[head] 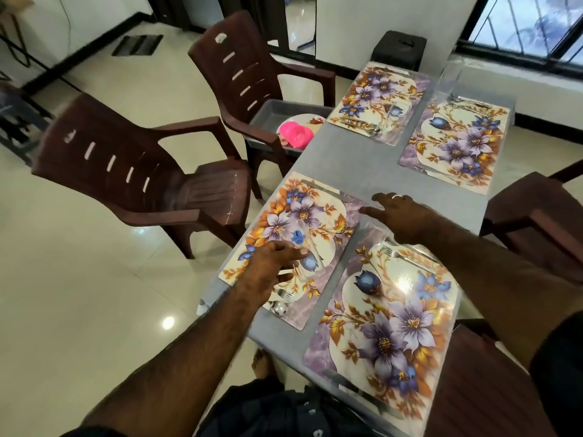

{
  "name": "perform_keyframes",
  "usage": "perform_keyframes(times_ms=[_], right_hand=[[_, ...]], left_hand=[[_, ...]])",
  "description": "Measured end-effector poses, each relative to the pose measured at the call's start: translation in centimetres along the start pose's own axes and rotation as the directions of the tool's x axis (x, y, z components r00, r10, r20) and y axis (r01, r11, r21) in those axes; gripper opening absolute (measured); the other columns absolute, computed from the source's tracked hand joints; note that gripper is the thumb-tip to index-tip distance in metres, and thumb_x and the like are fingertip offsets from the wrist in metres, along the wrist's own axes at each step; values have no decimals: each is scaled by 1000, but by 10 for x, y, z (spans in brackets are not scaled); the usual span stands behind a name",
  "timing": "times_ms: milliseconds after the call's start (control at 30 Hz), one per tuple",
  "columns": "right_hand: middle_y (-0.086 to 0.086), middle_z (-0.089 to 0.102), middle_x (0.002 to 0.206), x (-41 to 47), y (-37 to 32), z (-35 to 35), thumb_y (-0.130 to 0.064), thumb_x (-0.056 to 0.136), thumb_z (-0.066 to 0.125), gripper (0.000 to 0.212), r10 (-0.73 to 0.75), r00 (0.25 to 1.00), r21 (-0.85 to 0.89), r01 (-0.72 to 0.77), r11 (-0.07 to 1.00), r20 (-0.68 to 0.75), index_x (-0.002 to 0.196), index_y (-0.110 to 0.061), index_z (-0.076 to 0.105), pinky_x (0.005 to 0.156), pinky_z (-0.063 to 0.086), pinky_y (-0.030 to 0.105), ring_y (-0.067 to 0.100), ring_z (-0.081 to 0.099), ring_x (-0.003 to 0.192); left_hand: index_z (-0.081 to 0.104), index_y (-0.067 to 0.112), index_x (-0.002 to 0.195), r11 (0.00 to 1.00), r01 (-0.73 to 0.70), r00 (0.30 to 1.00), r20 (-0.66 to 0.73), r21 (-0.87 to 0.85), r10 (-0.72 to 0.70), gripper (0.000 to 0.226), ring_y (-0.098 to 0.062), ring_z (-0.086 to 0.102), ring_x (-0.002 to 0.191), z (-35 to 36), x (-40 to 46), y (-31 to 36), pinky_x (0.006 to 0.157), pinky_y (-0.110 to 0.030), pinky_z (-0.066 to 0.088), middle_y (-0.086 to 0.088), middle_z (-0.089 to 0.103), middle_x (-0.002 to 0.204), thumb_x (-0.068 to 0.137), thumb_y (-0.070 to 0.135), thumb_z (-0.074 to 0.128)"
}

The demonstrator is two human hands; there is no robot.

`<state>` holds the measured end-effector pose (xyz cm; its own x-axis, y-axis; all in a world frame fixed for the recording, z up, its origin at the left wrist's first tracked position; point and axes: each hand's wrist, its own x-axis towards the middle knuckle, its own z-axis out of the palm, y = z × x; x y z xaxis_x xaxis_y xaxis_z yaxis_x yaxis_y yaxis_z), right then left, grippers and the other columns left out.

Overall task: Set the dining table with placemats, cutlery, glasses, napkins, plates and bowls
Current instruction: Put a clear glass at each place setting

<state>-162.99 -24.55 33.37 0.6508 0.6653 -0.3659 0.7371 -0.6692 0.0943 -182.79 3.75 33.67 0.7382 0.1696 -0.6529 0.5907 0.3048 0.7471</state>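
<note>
Head view: left hand [271, 263] spread loose beside glass [303, 244] on near-left mat [334, 216], right hand [400, 212] flat, empty mid-tabletop [347, 159]; clear glass, a brush could tip it.

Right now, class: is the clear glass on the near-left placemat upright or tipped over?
Upright: the clear glass stands on the near-left placemat, its walls rising vertically.
</note>
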Motion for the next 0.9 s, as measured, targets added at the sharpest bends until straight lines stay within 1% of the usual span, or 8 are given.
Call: perform_keyframes(times_ms=[100,200,300,367,467,600,767,900], right_hand=[[11,23,166,-4,-17,-5,-35,74,89,113,70,990,51,-64,997,-126,161,-36,16,118,33,55,38,28,150],[5,44,156,-9,-43,-7,-42,82,80,78,140,938,333,-28,942,-317,150,-31,44,115,36,51,30,40,143],[-6,60,138,-8,-73,-11,-41,87,82,57,240,940,778,41,626,-242,138,-27,61,102,45,30,15,57,124],[-13,63,131,-5,-95,-11,-46,83,85,63,217,967,890,22,455,-135,138,-26,61,91,48,18,5,62,114],[-11,68,124,9,-121,1,-45,79,89,69,246,966,915,-25,403,-82,139,-26,62,79,50,7,-1,68,101],[-9,73,107,30,-146,12,-33,76,93,67,371,927,933,-91,348,-49,136,-28,62,77,54,15,6,70,86],[0,69,108,49,-205,13,-29,74,95,56,602,798,955,-182,235,4,122,-18,69,80,55,29,17,68,92],[-5,72,103,44,-271,-2,-35,70,97,56,737,671,956,-262,131,83,118,-20,71,82,52,25,7,66,89]], left_hand=[[64,19,116,996,-22,999,31,88,20,60,-25,72,99,-7,-1,7,87,-47,55,-4,77,99,64,24,93],[62,20,123,985,-39,997,73,166,27,57,-27,75,102,-11,1,17,90,-49,57,-7,79,101,75,8,90],[69,24,122,945,-66,995,92,322,38,63,-29,73,107,-15,14,31,94,-51,61,-10,74,112,69,4,95],[72,25,122,891,-101,990,136,443,45,66,-32,71,110,-19,28,40,96,-55,60,-12,69,118,65,3,97],[72,21,127,799,-170,965,260,577,18,68,-33,71,112,-27,54,52,95,-53,61,-11,69,120,68,-2,95],[67,18,125,665,-318,902,432,675,-8,75,-21,72,96,-44,97,70,91,-51,63,-7,71,109,61,-4,98],[59,9,135,541,-503,770,634,674,-73,84,-17,63,94,-78,143,89,67,-14,57,-8,69,109,61,-8,96],[63,20,127,492,-568,684,711,660,-164,86,-18,66,97,-110,161,87,82,-27,61,-11,74,113,54,0,102]])
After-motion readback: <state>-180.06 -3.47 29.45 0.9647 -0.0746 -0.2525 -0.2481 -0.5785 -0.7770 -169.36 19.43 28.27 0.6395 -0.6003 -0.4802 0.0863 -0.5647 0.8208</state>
